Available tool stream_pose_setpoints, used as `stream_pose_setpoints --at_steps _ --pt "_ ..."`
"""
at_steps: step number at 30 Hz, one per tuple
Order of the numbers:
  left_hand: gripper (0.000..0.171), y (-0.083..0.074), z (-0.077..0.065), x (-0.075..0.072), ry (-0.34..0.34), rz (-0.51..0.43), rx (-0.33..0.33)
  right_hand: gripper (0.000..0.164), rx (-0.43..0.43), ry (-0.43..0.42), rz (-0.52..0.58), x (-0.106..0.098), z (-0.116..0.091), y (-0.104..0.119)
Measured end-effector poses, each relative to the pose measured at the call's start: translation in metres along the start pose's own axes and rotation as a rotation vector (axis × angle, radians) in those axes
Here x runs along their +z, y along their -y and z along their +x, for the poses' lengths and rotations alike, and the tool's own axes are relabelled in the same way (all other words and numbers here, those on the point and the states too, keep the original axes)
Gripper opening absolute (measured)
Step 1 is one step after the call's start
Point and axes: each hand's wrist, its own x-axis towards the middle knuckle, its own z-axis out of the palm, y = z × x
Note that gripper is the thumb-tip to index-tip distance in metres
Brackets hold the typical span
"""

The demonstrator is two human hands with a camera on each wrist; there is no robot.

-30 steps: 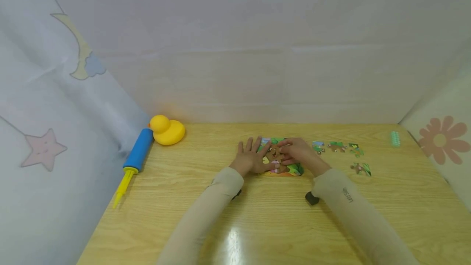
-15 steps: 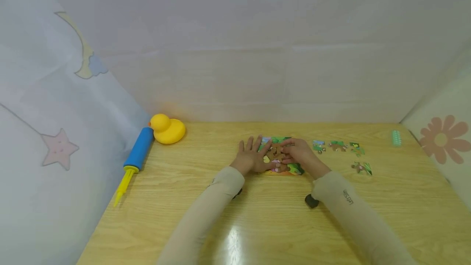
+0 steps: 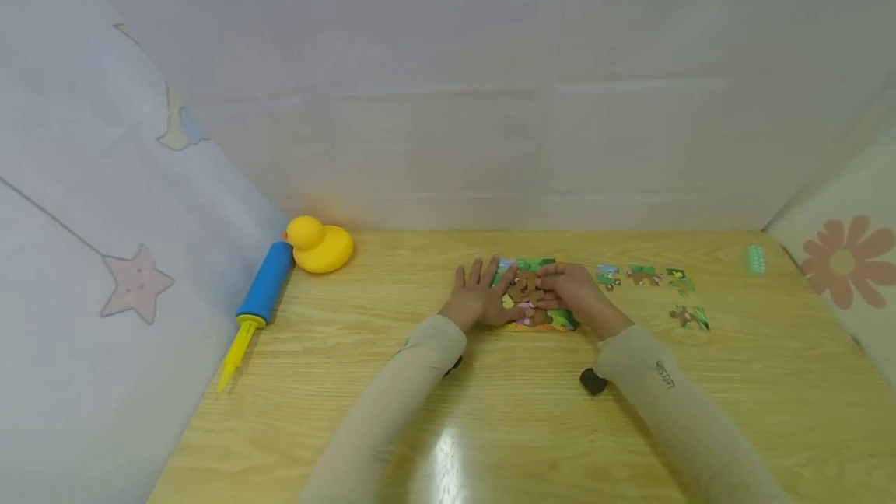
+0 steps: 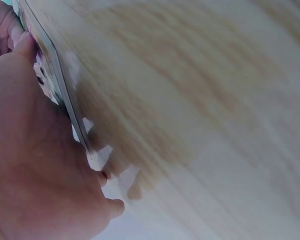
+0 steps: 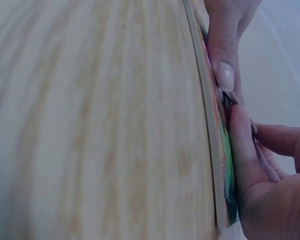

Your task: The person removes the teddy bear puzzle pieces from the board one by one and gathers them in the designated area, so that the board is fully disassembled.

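Yel. duck (image 3: 325, 249) beside blue/yel. pump (image 3: 266, 282), L; grn. item (image 3: 756, 260), far R.

The only lettering (image 3: 664, 374) I can read sits on my right sleeve (image 3: 693, 417), just back from the cuff (image 3: 617, 350), up the arm from my right grip (image 3: 579, 292). The head view shows it: one small line, dark against the sleeve's pale beige. It looks like "Let's Slim", but the letters are tiny and soft at the edges; I make out "Let's" better than the second word, which I can't vouch for. It faces up and runs roughly lengthwise along the sleeve, tilted steeply as I look down on it.
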Motion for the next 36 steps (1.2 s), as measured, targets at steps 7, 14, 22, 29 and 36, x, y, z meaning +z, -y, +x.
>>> stream_pose_setpoints --at_steps 7,14,22,29,36 --pt "0.096 -0.004 -0.003 -0.008 0.0 0.004 0.011 0.039 -0.011 -0.022 0.012 -0.004 -0.002 0.003" --pt "0.096 -0.006 -0.009 -0.012 -0.023 -0.007 0.023 0.037 0.02 -0.048 0.025 -0.006 0.0 0.005" --pt "0.096 -0.002 -0.008 -0.007 -0.023 -0.024 0.021 0.04 0.037 -0.032 0.023 -0.011 0.003 0.007" --pt "0.096 -0.001 -0.004 -0.004 -0.021 -0.028 0.034 0.046 -0.023 0.025 0.032 -0.023 -0.007 0.002" --pt "0.091 -0.008 -0.032 -0.016 -0.138 -0.014 0.037 0.05 -0.043 0.038 0.073 -0.042 -0.019 0.0"
